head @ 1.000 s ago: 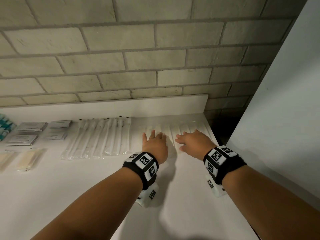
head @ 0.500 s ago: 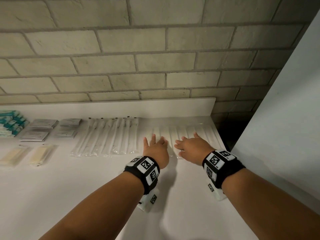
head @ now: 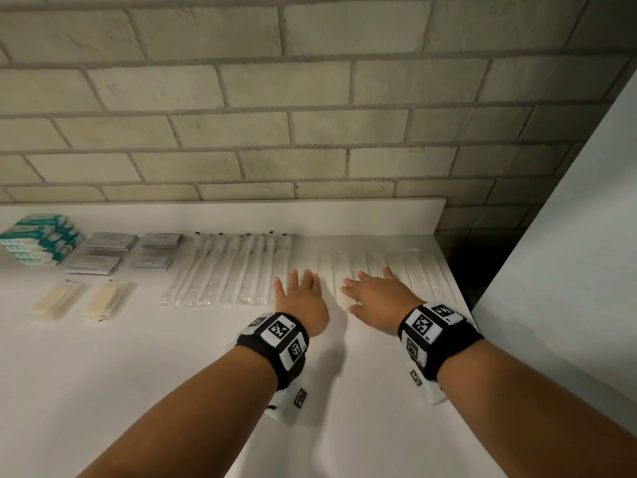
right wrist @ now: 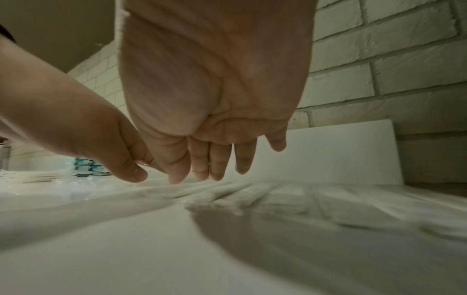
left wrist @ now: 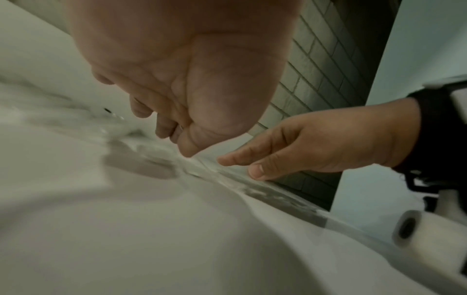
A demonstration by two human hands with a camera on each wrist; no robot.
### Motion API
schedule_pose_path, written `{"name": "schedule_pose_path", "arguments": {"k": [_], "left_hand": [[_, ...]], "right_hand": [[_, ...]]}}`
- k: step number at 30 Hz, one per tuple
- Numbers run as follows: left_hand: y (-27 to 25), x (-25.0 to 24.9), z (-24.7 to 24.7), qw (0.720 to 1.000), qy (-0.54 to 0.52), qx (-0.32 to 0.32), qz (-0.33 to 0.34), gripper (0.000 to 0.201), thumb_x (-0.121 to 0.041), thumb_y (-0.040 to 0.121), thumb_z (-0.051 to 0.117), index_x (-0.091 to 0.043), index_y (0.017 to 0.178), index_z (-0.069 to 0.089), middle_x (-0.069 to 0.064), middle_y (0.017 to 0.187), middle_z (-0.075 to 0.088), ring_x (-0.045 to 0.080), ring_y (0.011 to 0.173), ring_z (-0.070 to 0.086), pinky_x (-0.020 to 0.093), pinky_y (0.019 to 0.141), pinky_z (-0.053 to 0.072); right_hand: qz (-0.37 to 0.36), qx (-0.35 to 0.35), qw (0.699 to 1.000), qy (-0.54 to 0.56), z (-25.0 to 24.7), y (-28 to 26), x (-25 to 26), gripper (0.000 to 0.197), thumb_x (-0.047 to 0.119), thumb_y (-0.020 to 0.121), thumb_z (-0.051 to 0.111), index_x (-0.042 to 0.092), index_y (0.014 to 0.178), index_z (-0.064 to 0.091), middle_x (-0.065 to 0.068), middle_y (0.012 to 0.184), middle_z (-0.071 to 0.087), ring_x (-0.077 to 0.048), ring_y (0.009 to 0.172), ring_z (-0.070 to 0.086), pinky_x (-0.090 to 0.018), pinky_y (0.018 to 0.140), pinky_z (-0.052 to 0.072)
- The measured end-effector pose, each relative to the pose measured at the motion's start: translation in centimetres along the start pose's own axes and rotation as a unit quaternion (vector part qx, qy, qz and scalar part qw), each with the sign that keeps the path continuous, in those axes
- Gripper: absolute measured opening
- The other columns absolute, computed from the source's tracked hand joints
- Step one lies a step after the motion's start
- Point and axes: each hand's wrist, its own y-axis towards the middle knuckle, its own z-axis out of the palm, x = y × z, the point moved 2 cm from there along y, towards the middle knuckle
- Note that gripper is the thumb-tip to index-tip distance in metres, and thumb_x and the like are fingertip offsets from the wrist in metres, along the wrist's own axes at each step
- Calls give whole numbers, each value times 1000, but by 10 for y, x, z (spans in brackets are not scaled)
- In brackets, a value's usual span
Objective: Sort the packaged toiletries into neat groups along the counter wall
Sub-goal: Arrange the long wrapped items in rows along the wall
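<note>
Groups lined along wall: teal boxes (head: pixel 38 243) far left, grey sachets (head: pixel 124 251), wrapped toothbrushes (head: pixel 227 270) centre. Left hand (head: pixel 300 298) and right hand (head: pixel 374 298), fingers spread flat, level last white packets (head: pixel 396 267) centre-right on table (head: pixel 172 374). Sorting looks nearly done.

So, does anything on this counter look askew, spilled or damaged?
Nothing stands out. The teal boxes, grey sachets and both rows of clear long packets lie in tidy groups along the wall; both hands rest flat on the right row.
</note>
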Motion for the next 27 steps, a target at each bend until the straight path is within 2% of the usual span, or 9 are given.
{"name": "schedule_pose_path", "arguments": {"k": [6,11,16,27], "left_hand": [[-6,11,6,999,27,38,-20,75,-12,88,31,-16,154,-4,-1,162,-8,33,144,-22,62,112,-12],[-6,9,7,999,29,37,-21,74,-15,88,32,-16,154,-1,1,162,-5,35,144,-24,63,110,-14],[-7,6,6,999,31,33,-28,73,-15,87,30,-14,154,-1,3,162,-3,35,143,-24,63,110,-16],[-8,4,5,999,26,23,-37,75,-15,87,30,-15,153,-4,5,161,-5,35,143,-25,62,111,-16]], "right_hand": [[-27,14,1000,-6,3,10,27,49,36,102,30,23,149,30,8,158,22,-17,147,14,-60,116,1],[-27,20,999,-3,5,14,25,50,37,102,30,26,150,27,9,159,20,-15,146,15,-60,115,-1],[-30,10,1000,2,6,10,25,49,37,102,29,25,149,29,8,158,23,-16,146,17,-61,115,2],[-25,4,999,25,7,6,23,52,41,101,30,26,151,26,11,160,16,-16,148,9,-60,116,-2]]}}
